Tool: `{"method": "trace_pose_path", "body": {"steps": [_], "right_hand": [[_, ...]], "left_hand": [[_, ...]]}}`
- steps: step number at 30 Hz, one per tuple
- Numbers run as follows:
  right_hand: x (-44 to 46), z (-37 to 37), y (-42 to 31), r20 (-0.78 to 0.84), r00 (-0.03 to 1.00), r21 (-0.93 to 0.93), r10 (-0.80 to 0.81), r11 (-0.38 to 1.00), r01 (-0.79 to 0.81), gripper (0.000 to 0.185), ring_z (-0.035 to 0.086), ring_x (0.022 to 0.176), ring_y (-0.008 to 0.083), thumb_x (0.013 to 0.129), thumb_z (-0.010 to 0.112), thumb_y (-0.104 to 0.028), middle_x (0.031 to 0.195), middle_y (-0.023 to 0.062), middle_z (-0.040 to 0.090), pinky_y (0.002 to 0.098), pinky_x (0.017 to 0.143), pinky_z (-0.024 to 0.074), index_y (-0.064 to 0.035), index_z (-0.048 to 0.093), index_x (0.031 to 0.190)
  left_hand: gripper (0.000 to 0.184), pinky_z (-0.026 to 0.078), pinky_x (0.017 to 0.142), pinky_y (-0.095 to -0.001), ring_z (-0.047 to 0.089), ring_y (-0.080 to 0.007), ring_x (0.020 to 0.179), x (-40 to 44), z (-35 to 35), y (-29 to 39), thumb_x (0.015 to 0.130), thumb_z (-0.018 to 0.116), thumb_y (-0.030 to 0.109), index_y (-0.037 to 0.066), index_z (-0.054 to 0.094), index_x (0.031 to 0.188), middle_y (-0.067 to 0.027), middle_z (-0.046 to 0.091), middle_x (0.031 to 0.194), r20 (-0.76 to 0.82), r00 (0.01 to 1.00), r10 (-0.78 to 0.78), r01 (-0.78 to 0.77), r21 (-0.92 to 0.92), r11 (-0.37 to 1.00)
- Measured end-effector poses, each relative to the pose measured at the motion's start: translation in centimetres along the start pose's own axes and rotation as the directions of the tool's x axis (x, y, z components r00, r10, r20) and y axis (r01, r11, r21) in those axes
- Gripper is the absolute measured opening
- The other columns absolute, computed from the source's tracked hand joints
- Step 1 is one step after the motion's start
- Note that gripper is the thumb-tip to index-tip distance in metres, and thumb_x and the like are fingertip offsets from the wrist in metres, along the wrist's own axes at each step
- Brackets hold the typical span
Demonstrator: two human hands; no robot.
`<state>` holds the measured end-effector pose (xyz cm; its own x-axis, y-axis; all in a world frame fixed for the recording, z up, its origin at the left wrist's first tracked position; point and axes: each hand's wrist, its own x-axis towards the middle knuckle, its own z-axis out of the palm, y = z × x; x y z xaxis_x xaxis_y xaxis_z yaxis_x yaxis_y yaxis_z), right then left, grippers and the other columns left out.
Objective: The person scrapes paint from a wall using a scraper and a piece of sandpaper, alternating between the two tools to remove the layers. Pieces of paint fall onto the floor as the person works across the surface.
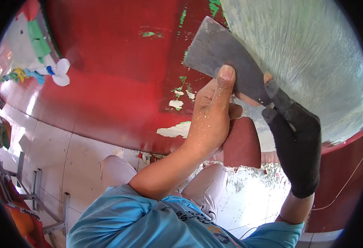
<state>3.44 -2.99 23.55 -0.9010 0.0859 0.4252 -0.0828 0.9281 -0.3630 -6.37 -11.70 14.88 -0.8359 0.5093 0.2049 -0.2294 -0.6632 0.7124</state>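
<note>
My left hand point(212, 118) is bare and dusted with pale specks. Its thumb presses flat on a grey metal blade point(225, 56), with the fingers behind. Below that hand hangs a curved reddish-brown piece point(242, 142), perhaps sandpaper; the fingers partly hide how it is held. My right hand point(295, 136) wears a black glove with bare fingertips, and its thumb and finger pinch the blade's lower right edge. Behind the blade is a curved wall point(119, 53), red at left, with chipped green and white patches and a streaky grey-white area point(297, 45) at right.
White floor tiles point(86, 163) lie below, with flakes and dust along the wall's foot. Metal frames point(34, 186) stand at lower left. Paper decorations point(59, 72) hang at upper left. A thin cable point(342, 190) runs at right. My knees are close to the wall.
</note>
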Motion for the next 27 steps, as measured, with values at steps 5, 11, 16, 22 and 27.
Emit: {"method": "trace_pose_path", "body": {"steps": [5,11,16,22,27], "right_hand": [[-0.6,2.5,1.3,-0.163,0.981,0.08,-0.102,0.99,0.116,0.035,0.062,0.068,0.028,0.081,0.058,-0.005,0.082,0.0199,0.062,0.033,0.065,0.0476,-0.0025,0.059,0.116],[-4.8,2.9,2.4,0.067,0.995,0.155,0.073,0.984,-0.083,0.042,0.06,0.065,0.0285,0.079,0.06,-0.005,0.077,0.0185,0.061,0.034,0.063,0.0471,-0.0028,0.054,0.121],[-9.0,2.1,4.9,0.137,0.987,0.163,0.082,0.981,-0.104,0.043,0.058,0.06,0.0259,0.078,0.062,-0.007,0.068,0.0144,0.057,0.0319,0.058,0.0461,-0.0024,0.055,0.12],[-12.2,3.1,6.4,0.21,0.95,0.279,0.231,0.917,-0.285,0.035,0.058,0.058,0.0257,0.074,0.067,-0.01,0.068,0.0128,0.06,0.0321,0.056,0.046,-0.002,0.062,0.107],[-12.0,3.1,4.6,0.155,0.985,0.162,0.07,0.982,-0.096,0.033,0.06,0.065,0.0292,0.07,0.07,-0.008,0.079,0.0128,0.06,0.035,0.057,0.0475,-0.0029,0.063,0.102]], "left_hand": [[0.057,0.042,0.051,-0.0208,0.055,-0.0107,0.059,-0.6,-0.7,0.8,0.091,0.043,0.053,-0.002,0.056,0.104,-0.0131,0.064,0.085,0.002,1.0,0.01,-0.01,0.045,0.999],[0.034,0.04,0.054,-0.0171,0.052,-0.0041,0.06,-2.0,-3.3,0.6,0.088,0.06,0.037,0.004,0.061,0.094,-0.0032,0.063,0.079,-0.153,0.985,-0.077,0.09,0.081,0.993],[0.026,0.034,0.052,-0.0161,0.041,0.0002,0.057,-3.3,-5.2,2.5,0.087,0.063,0.032,0.007,0.062,0.08,-0.0021,0.064,0.079,-0.236,0.971,0.042,-0.017,0.105,0.994],[0.016,0.035,0.053,-0.0171,0.046,-0.0004,0.06,-5.4,-4.7,3.4,0.085,0.066,0.017,0.001,0.064,0.082,0.0004,0.061,0.075,0.211,0.977,0.012,-0.135,0.576,0.806],[0.015,0.033,0.053,-0.0181,0.044,-0.0006,0.061,-6.1,-4.4,4.1,0.084,0.066,0.013,0.001,0.063,0.076,0.0044,0.053,0.068,0.146,0.989,0.026,-0.107,0.582,0.806]]}}
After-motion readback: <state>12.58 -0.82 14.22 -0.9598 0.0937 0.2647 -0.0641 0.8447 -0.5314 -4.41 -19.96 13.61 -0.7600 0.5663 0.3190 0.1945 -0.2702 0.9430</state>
